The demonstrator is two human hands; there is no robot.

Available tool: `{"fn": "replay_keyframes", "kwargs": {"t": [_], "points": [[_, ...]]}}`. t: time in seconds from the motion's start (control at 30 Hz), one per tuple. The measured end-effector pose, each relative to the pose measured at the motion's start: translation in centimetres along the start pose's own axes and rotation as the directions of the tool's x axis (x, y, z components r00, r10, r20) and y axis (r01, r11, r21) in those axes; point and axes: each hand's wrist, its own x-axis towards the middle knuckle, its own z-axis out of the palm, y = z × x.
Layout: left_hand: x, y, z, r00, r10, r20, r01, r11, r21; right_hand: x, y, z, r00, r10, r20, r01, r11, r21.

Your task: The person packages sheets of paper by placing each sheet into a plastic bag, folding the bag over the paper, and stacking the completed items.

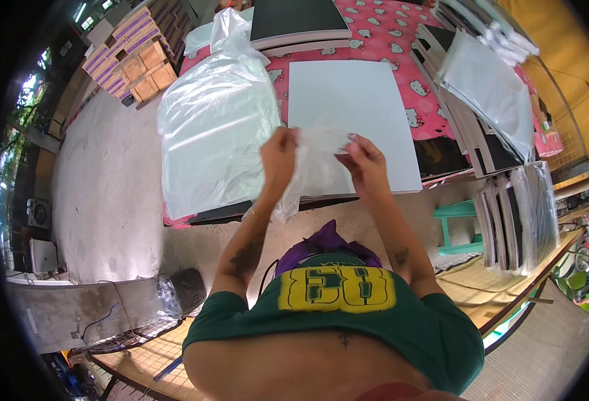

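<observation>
My left hand (pixel 279 159) and my right hand (pixel 366 162) are closed on a clear plastic bag (pixel 321 142), stretched between them. Part of the bag hangs down below my left hand. Both hands are over the near half of a large flat white board (pixel 344 87), which lies on the table. Left of my left hand rests a pile of pale sheets under clear plastic (pixel 218 140); its crinkled surface catches the light.
The table has a pink patterned cloth (pixel 371 27). Black-topped boards (pixel 298 20) lie at the back. Wrapped boards lean at the right (pixel 485 90), above a green stool (pixel 456 227). Stacked cartons (pixel 137 50) stand on the floor at the far left.
</observation>
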Motion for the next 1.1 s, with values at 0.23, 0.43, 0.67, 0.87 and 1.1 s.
{"fn": "replay_keyframes", "kwargs": {"t": [0.23,0.43,0.67,0.87,1.1], "points": [[-1.6,-1.1,-0.3,0.806,0.435,0.402,-0.545,0.810,0.217,-1.8,-2.8,-2.6,0.987,0.025,0.156,-0.093,0.891,0.445],[1.5,3.8,-5.7,0.580,0.394,0.713,-0.595,0.803,0.041,-1.7,-14.2,-3.7,0.885,0.055,0.463,0.051,0.976,-0.214],[3.3,7.0,-0.4,0.811,0.411,0.416,-0.579,0.667,0.469,-0.7,-17.7,-2.7,0.919,-0.050,0.391,0.300,-0.555,-0.776],[-1.0,11.1,-5.7,0.852,0.465,0.242,-0.501,0.586,0.637,-2.7,-19.1,-4.5,0.978,-0.179,0.109,-0.015,-0.578,-0.816],[0.5,4.8,-12.5,0.755,0.340,0.561,0.150,0.743,-0.652,-5.3,-18.1,-12.8,0.929,0.278,0.244,0.136,0.357,-0.924]]}}
